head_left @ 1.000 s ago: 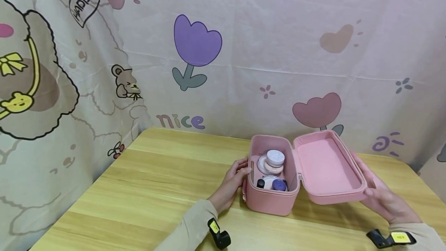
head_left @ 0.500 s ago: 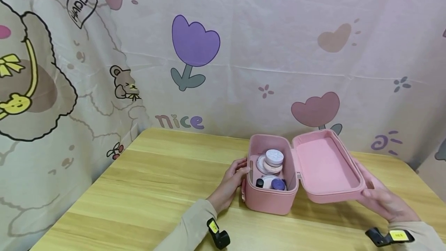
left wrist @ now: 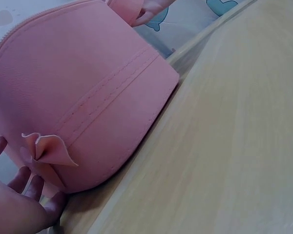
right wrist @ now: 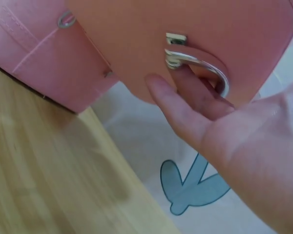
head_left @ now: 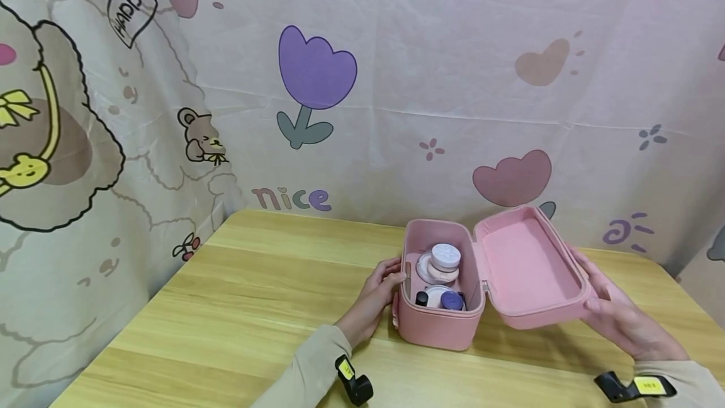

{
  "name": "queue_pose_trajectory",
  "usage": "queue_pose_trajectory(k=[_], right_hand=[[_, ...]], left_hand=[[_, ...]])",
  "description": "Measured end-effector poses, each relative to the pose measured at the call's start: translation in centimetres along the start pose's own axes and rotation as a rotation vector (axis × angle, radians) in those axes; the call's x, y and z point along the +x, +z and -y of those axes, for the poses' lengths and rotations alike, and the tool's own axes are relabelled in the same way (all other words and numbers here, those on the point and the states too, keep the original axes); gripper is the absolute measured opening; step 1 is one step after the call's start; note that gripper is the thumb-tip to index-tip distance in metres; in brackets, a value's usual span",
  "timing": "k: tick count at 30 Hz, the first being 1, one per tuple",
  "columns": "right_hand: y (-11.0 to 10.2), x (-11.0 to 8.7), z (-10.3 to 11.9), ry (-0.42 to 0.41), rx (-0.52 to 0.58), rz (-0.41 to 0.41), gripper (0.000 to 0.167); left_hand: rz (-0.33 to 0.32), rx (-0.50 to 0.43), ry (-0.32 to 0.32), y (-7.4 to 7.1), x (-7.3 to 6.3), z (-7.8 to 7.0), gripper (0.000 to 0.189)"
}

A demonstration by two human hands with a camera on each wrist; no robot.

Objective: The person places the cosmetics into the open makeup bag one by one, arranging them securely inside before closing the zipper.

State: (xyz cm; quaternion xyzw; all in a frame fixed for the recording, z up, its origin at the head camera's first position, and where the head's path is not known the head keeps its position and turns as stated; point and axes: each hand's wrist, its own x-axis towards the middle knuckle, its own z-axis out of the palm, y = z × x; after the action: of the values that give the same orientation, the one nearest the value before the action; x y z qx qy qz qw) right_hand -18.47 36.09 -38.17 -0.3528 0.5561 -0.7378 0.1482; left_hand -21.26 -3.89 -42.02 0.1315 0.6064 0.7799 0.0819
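Note:
A pink cosmetic case (head_left: 442, 330) stands on the table, its hinged lid (head_left: 532, 263) swung out to the right. Inside are a white round jar (head_left: 445, 257) on top of a pale round item (head_left: 444, 274), a purple-capped item (head_left: 452, 300) and a small black cap (head_left: 421, 298). My left hand (head_left: 370, 301) rests against the case's left side, near a pink bow (left wrist: 51, 148), with relaxed fingers. My right hand (head_left: 623, 320) holds the lid by its far edge. In the right wrist view, fingers pass beneath the lid's handle (right wrist: 205, 63) and the thumb lies at the lid's edge.
The wooden tabletop (head_left: 226, 307) extends to the left of the case. A patterned cloth (head_left: 396, 49) hangs behind the table and along its left side. Black wrist cameras (head_left: 355, 383) sit on both sleeves.
The lid has tipped up slightly, its far edge rising, and the right hand has shifted with it. The left hand and the case stay in place.

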Motion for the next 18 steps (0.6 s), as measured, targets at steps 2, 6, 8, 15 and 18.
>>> queue_pose_trajectory(k=[2,6,8,15,18], right_hand=[[0.3,0.1,0.2,-0.008,0.001,-0.032,0.071],[1.1,0.5,0.7,-0.037,0.025,-0.066,0.066],[1.5,0.7,1.0,-0.045,0.047,-0.071,0.066],[3.2,1.6,2.2,-0.040,-0.039,-0.183,0.065],[4.0,2.1,2.4,-0.065,-0.062,-0.209,0.067]], left_hand=[[0.001,0.002,0.001,0.0,0.0,0.0,0.055],[0.003,0.004,0.003,0.0,0.0,0.0,0.055],[0.004,0.003,-0.001,0.0,0.0,0.0,0.056],[0.004,0.003,-0.008,0.1,0.0,0.0,0.056],[0.009,0.002,-0.005,0.2,0.0,0.0,0.057]])
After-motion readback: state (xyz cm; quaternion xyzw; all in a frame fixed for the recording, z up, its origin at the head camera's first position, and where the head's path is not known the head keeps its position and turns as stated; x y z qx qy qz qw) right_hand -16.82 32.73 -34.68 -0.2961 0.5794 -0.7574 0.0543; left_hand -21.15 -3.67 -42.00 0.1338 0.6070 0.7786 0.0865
